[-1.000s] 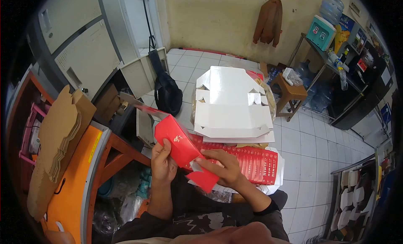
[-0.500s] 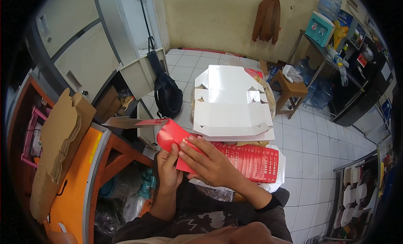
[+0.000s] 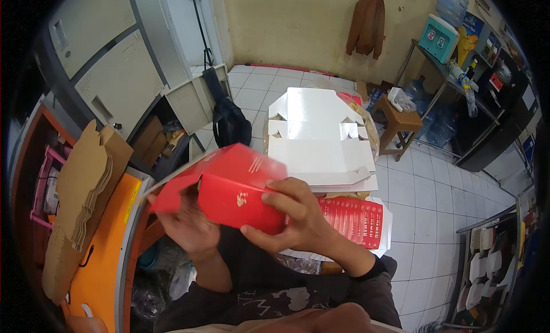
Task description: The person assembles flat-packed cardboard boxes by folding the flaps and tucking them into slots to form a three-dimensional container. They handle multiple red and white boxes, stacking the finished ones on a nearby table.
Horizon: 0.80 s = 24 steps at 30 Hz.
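A red carton box [image 3: 235,198], partly folded, with a small gold print on its front panel, is held above my lap. My right hand [image 3: 295,215] grips its right end, fingers over the top edge and thumb low on the front panel. My left hand [image 3: 192,227] is closed at the box's left side, around a red end flap [image 3: 166,200] that hides part of its fingers; motion smears the flap. To the right, a row of overlapping red cartons [image 3: 361,221] with white lettering lies beside my right forearm.
Ahead is a stack of flat white die-cut cartons [image 3: 321,144]. Brown cardboard sheets [image 3: 86,190] rest on the orange table [image 3: 106,247] at left. Further off are a black backpack [image 3: 231,124], a brown stool [image 3: 398,121] and a teal water dispenser [image 3: 437,39].
The red carton has gone from a flatter, angled piece to an opened box form, turned toward me. My left hand has moved left to its end flap; my right hand has shifted to the right end.
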Motion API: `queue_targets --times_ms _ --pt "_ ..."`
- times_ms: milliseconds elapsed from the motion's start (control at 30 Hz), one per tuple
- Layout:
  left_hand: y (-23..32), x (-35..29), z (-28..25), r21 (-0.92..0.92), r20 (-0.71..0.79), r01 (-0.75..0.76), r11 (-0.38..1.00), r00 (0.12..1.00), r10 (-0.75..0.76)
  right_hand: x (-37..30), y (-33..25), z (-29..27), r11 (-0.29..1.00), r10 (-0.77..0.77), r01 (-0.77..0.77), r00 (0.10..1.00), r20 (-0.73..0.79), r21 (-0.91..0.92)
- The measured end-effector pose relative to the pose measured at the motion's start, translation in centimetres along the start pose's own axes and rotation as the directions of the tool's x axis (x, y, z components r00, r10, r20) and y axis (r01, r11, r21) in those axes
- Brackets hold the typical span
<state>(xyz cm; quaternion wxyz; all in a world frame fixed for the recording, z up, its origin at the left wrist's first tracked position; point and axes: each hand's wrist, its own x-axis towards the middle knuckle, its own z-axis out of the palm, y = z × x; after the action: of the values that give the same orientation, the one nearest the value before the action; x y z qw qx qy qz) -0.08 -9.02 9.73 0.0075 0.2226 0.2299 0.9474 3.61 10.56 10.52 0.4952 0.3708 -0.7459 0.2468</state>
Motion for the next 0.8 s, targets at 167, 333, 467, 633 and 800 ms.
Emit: queue_targets --times_ms 167,333,467,633,800 --pt "1.5 0.9 -1.9 -0.032 0.154 0.253 0.967 0.957 -0.245 1.8 0.1 -2.6 0.984 -0.066 0.076 0.996 0.067 -0.160" --pt "-2.1 -1.7 -1.3 0.476 -0.198 0.071 0.876 0.980 0.028 1.4 0.7 -2.3 0.991 -0.089 0.087 0.996 -0.023 -0.107" --pt "-5.8 -2.6 -0.7 0.499 -0.226 -0.156 0.852 0.926 0.302 1.4 0.4 -2.0 0.999 -0.014 0.013 0.999 -0.048 -0.031" --pt "-6.4 -1.9 1.5 0.450 -0.199 -0.051 0.891 0.968 0.156 1.0 -0.2 0.3 0.993 -0.019 0.015 0.999 -0.033 -0.120" --pt "-6.1 -1.9 -0.1 0.344 -0.036 -0.072 0.936 0.995 0.089 1.8 0.4 -0.5 0.998 0.067 -0.068 0.993 -0.093 -0.009"
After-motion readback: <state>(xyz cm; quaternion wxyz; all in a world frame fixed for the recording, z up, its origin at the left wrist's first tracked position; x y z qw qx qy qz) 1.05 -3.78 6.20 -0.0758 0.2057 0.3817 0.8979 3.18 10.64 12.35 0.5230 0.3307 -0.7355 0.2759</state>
